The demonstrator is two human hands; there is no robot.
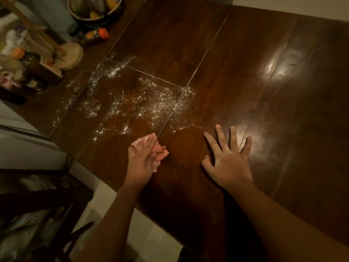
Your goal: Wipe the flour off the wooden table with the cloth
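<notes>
White flour [132, 103] lies scattered in specks over the left middle of the dark wooden table [245, 72], some of it along the plank seams. My left hand [140, 163] grips a crumpled pink cloth [160, 155] and holds it on the table just below the flour. My right hand [228, 159] lies flat on the wood to the right of the cloth, its fingers spread and straight.
Bottles with orange caps [98, 35], a bowl of fruit [94, 8], a pale bag [70, 55] and other items crowd the table's far left. A dark chair [37, 205] stands at lower left beside the table's near edge.
</notes>
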